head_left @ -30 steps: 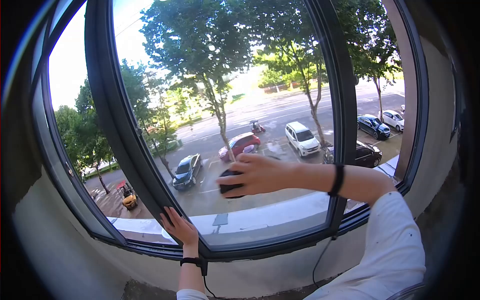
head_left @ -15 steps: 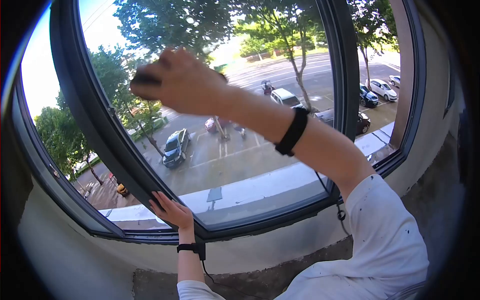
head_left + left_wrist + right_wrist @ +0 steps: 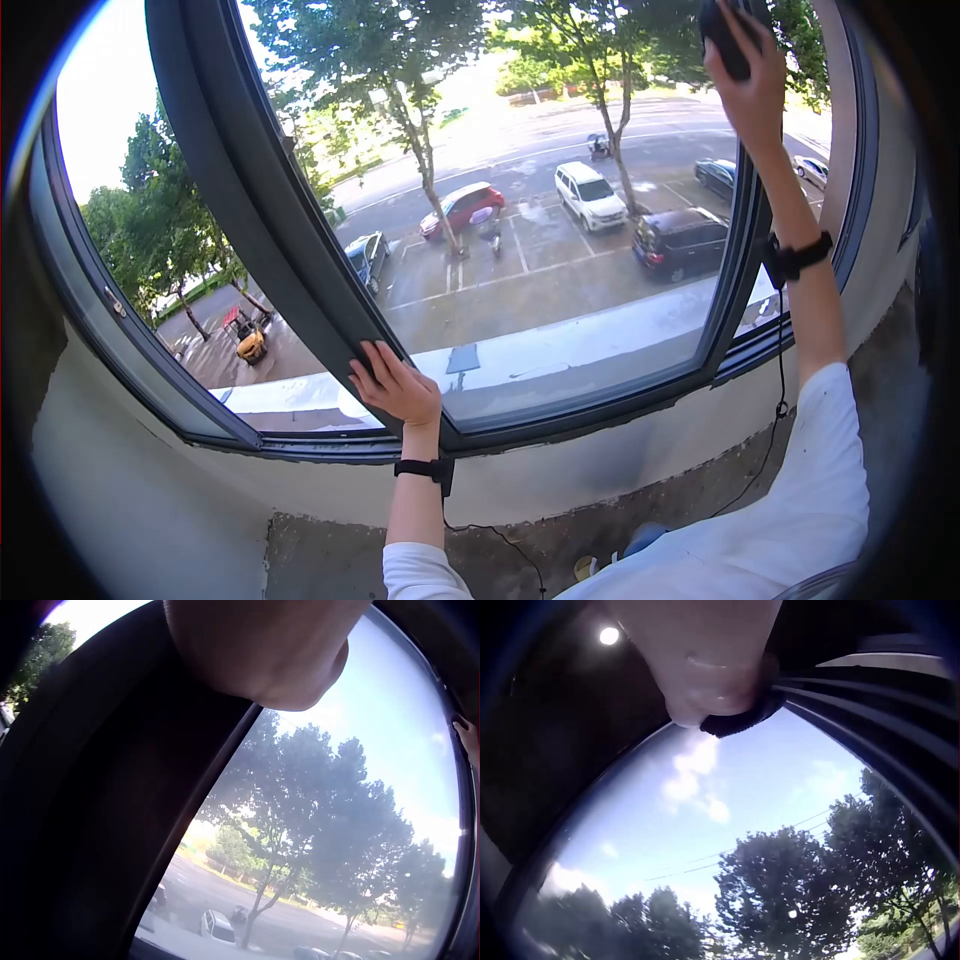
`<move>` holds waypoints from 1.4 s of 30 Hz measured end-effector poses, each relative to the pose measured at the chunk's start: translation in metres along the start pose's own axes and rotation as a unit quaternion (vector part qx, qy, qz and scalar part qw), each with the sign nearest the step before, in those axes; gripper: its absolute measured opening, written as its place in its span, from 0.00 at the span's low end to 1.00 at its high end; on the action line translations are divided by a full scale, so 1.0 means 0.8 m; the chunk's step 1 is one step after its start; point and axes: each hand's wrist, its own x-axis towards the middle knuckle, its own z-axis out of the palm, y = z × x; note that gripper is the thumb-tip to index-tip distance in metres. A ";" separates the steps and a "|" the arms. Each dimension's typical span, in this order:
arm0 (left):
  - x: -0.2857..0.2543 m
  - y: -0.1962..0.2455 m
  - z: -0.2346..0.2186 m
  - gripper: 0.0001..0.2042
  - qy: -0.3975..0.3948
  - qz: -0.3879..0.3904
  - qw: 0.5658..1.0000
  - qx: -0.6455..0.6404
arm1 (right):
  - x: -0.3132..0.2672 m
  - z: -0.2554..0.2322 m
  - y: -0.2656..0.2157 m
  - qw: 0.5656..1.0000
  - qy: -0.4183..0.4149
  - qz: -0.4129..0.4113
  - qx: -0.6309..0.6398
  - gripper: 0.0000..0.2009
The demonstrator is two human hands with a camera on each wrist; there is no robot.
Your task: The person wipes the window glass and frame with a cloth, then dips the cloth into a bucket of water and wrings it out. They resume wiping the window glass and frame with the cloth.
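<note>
High at the upper right in the head view, my right hand grips a dark, rounded pad. The pad's fuzzy black edge shows beneath the hand in the right wrist view, up at the top corner of the glass pane. Low on the left, my left hand rests on the dark window frame, its fingers laid over the upright bar near the bottom corner. In the left wrist view the left hand hides part of that bar.
A white ledge runs outside below the pane. Beyond are trees, a road and parked cars, among them a white car. A cable hangs from the right wrist strap. Wall lies under the window.
My right hand swept the pad up and left across the pane, then over to the upper right. The left hand stays on the frame; the head view has shifted.
</note>
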 end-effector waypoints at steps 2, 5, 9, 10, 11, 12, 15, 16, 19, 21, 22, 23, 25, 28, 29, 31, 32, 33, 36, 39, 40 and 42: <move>0.001 0.000 0.000 0.23 0.003 0.000 1.000 0.000 | 0.030 0.015 -0.025 0.997 0.043 0.058 0.017 0.25; -0.003 -0.002 0.004 0.23 0.009 -0.002 1.000 -0.006 | 0.066 0.016 -0.168 0.995 0.019 0.063 0.077 0.28; -0.002 -0.001 0.004 0.23 0.013 -0.003 1.000 0.004 | -0.029 -0.003 -0.286 0.933 -0.160 -0.146 0.287 0.26; -0.003 -0.002 0.005 0.22 0.014 -0.003 1.000 0.008 | -0.066 -0.028 -0.296 0.900 -0.202 -0.219 0.318 0.22; -0.004 0.000 0.005 0.22 0.013 -0.010 1.000 0.006 | -0.101 -0.047 -0.291 0.889 -0.169 -0.292 0.310 0.18; -0.006 -0.001 0.004 0.23 0.012 -0.005 1.000 0.007 | -0.133 -0.065 -0.269 0.865 -0.205 -0.332 0.317 0.18; -0.004 -0.001 0.006 0.23 0.017 -0.003 1.000 0.004 | -0.148 -0.105 -0.168 0.887 -0.216 -0.299 0.277 0.19; -0.002 0.000 0.004 0.23 0.016 -0.003 1.000 -0.004 | -0.147 -0.116 -0.123 0.892 -0.258 -0.305 0.213 0.21; -0.004 0.000 0.003 0.23 0.012 0.004 1.000 -0.006 | -0.110 -0.115 -0.038 0.934 -0.264 -0.224 0.090 0.28; -0.002 -0.001 0.006 0.23 0.013 0.007 1.000 -0.002 | -0.062 -0.081 -0.027 0.972 -0.192 -0.121 0.062 0.30; -0.002 -0.002 0.006 0.23 0.021 0.007 1.000 -0.002 | -0.049 -0.051 -0.023 0.987 -0.133 -0.067 0.053 0.31; -0.003 -0.001 0.006 0.23 0.027 0.008 1.000 -0.004 | -0.039 -0.030 -0.032 0.996 -0.075 -0.013 0.042 0.32; -0.006 -0.001 0.006 0.23 0.020 0.010 1.000 -0.006 | 0.012 -0.021 -0.130 0.992 -0.049 0.073 0.092 0.28; 0.000 0.001 0.008 0.23 0.027 0.008 1.000 -0.008 | 0.005 -0.006 -0.237 0.984 -0.045 0.025 0.169 0.30; -0.001 0.001 0.004 0.23 0.031 0.009 0.999 -0.011 | -0.034 0.019 -0.263 0.959 -0.101 0.027 0.263 0.32; 0.000 0.002 0.004 0.23 0.020 0.001 1.000 0.003 | -0.080 -0.018 -0.348 0.952 -0.163 -0.105 0.238 0.26; 0.000 0.002 0.002 0.22 0.022 0.003 1.000 0.002 | -0.122 -0.037 -0.369 0.934 -0.163 -0.159 0.276 0.22; 0.001 0.003 0.000 0.22 0.026 0.006 1.000 -0.001 | -0.163 -0.052 -0.386 0.913 -0.160 -0.212 0.311 0.18; -0.001 0.001 0.002 0.22 0.032 0.007 0.999 -0.007 | -0.252 -0.119 -0.318 0.864 -0.254 -0.294 0.319 0.19; 0.001 0.000 0.005 0.21 0.047 0.013 0.999 -0.005 | -0.266 -0.154 -0.182 0.870 -0.266 -0.332 0.250 0.19; 0.000 -0.001 0.005 0.21 0.047 0.012 0.999 -0.009 | -0.258 -0.158 -0.124 0.851 -0.296 -0.366 0.231 0.20; -0.002 0.000 0.004 0.21 0.040 0.010 0.999 -0.014 | -0.213 -0.150 -0.034 0.854 -0.311 -0.371 0.190 0.21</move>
